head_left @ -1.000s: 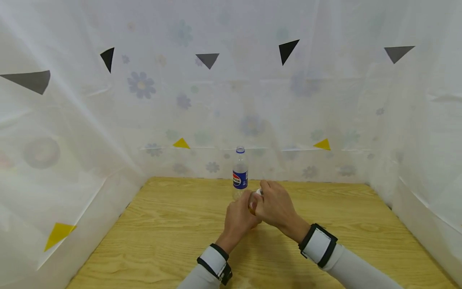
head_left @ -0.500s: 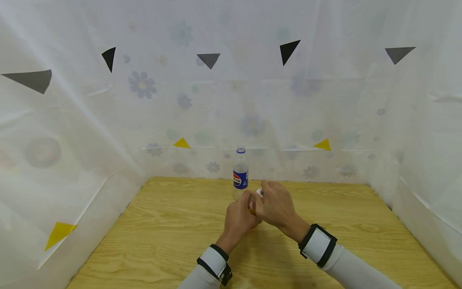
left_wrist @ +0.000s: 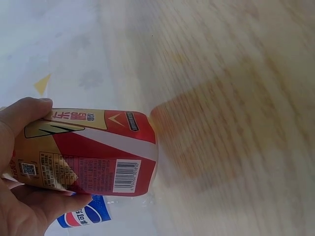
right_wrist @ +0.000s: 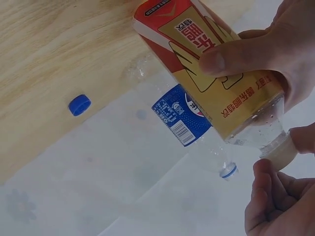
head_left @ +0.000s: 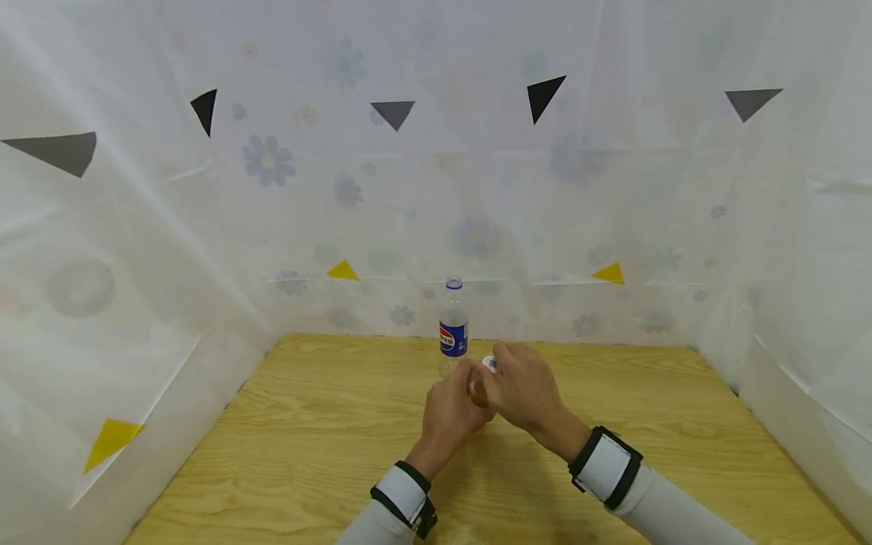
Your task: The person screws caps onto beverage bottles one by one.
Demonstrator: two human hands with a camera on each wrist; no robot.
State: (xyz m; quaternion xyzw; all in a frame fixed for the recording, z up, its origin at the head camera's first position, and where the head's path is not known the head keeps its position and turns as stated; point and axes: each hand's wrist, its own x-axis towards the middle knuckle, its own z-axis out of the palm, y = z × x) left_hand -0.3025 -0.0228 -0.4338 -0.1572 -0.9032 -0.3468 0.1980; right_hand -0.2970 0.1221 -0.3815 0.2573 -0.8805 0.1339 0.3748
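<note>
My left hand [head_left: 448, 412] grips a drink bottle with a red and gold label [left_wrist: 101, 152] around its body, thumb on one side and fingers on the other. In the right wrist view the label's gold part lies nearest the clear neck. My right hand [head_left: 527, 386] pinches the bottle's white cap [right_wrist: 279, 153] between thumb and fingertip, with the cap at the neck. Most of this bottle is hidden behind the hands in the head view. Just beyond them a clear, uncapped bottle with a blue label [head_left: 453, 339] stands upright on the wooden table [head_left: 320, 431].
A loose blue cap [right_wrist: 79, 105] lies on the table in the right wrist view, near the blue-labelled bottle. White sheeting [head_left: 450, 189] with faint flowers rises behind the table and along both sides, with black, grey and yellow triangles on it.
The right hand has turned slightly and its wrist has shifted a little to the right; more of the white cap's top shows. The left hand stays nearly still.
</note>
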